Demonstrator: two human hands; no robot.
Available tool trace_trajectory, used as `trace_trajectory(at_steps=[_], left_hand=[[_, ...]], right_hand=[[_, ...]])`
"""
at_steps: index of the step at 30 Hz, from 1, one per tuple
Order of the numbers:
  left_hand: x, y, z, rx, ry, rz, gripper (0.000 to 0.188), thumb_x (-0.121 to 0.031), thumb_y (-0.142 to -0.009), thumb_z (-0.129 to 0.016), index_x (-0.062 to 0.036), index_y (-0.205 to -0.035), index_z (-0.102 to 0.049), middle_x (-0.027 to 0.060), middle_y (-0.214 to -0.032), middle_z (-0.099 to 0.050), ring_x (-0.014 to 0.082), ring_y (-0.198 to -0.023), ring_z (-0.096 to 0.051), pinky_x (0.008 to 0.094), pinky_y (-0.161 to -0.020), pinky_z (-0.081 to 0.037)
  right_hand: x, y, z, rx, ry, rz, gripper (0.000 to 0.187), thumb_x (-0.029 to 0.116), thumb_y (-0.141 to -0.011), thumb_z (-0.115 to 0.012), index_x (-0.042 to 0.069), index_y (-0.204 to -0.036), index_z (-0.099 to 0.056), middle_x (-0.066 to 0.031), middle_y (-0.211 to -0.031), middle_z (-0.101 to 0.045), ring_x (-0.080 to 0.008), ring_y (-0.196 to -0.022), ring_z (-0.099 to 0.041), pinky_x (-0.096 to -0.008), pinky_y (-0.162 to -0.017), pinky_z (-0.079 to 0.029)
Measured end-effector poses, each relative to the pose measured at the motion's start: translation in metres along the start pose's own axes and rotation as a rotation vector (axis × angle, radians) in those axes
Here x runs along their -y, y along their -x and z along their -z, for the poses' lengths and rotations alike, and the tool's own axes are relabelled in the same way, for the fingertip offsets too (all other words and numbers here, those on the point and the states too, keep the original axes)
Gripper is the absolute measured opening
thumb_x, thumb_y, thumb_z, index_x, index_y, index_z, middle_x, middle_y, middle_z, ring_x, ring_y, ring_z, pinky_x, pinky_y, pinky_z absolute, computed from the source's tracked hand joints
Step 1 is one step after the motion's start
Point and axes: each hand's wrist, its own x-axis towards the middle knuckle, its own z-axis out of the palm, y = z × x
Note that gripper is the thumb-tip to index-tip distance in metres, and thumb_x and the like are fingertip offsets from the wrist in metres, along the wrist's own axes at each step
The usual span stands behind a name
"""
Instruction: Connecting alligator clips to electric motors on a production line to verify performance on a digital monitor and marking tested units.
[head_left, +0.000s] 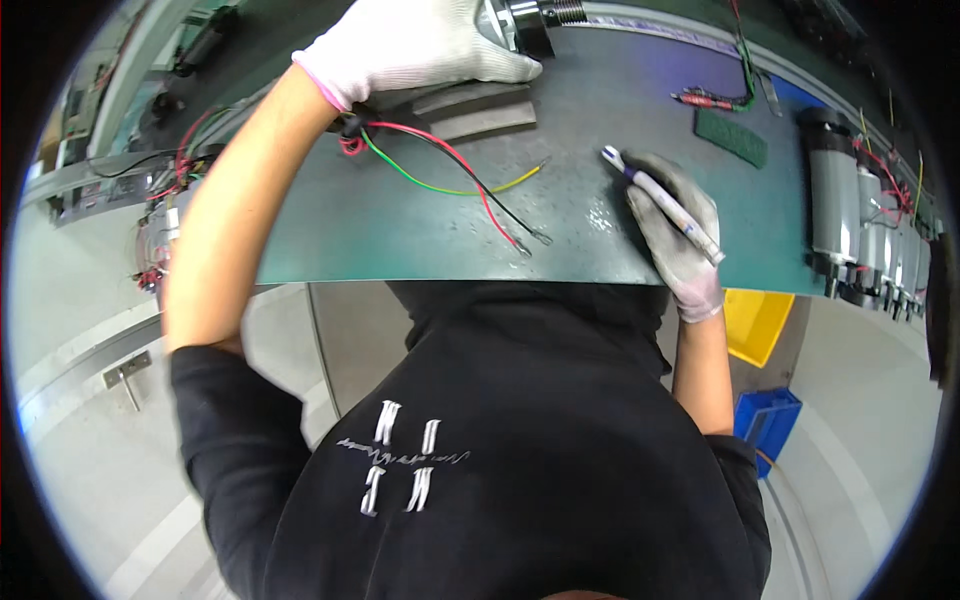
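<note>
Blue bin: on the floor past the near table edge point(770, 420), right; likely too far aside to catch a dropped pen
Yellow bin: below the near edge, right point(755, 325); a pen slipping off this edge could land in it
Wires: red, black, green and yellow point(484, 190), loose at centre-left, leading from beside the left wrist; a forearm sweeping near could snag them and tug their ends
Right hand: gloved point(668, 240), near the table edge right of centre, fingers closed on the pen
Marker pen: slanting across those fingers point(665, 200); a smooth glove might let it turn or slide, and an exposed tip could streak the glove or table
Silver cylinders: lined up at far right point(832, 195); an outward elbow might jostle the row
Green pad: right, beyond the pen point(732, 138)
Grey block: left of centre point(485, 118), just nearer than the left hand; a knock could shift it
Left hand: gloved point(420, 45), far side, thumb against the metal part; its fingers are cut off above, so I cannot tell how firmly they close
Metal part: dark collar, threaded end to the right point(530, 28); being round, it could roll if the grip slackens
</note>
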Motion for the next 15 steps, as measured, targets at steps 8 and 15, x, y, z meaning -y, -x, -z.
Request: trace_trajectory(at_steps=[8,15], left_hand=[[0.159,0.078,-0.08,-0.538,1.947,-0.064,0.092,-0.072,-0.084,-0.068,0.0027,-0.136,-0.062,0.0215,-0.118,-0.07,0.0408,-0.102,-0.069,0.057,-0.095,-0.059],[0.146,0.105,-0.106,-0.435,2.381,-0.433,0.099,-0.08,-0.086,-0.062,-0.0005,-0.144,-0.054,0.0209,-0.126,-0.066,0.0414,-0.107,-0.067,0.0595,-0.096,-0.057]], right_hand=[[-0.001,0.003,-0.003,-0.088,-0.025,0.004,0.029,0.009,-0.105,-0.069,-0.003,-0.131,-0.072,-0.0128,-0.128,-0.076,-0.0202,-0.12,-0.069,-0.033,-0.108,-0.051],[-0.017,0.0,0.0,-0.09,0.018,-0.047,0.034,0.011,-0.108,-0.063,-0.005,-0.138,-0.067,-0.0143,-0.138,-0.071,-0.023,-0.129,-0.065,-0.0345,-0.114,-0.047]])
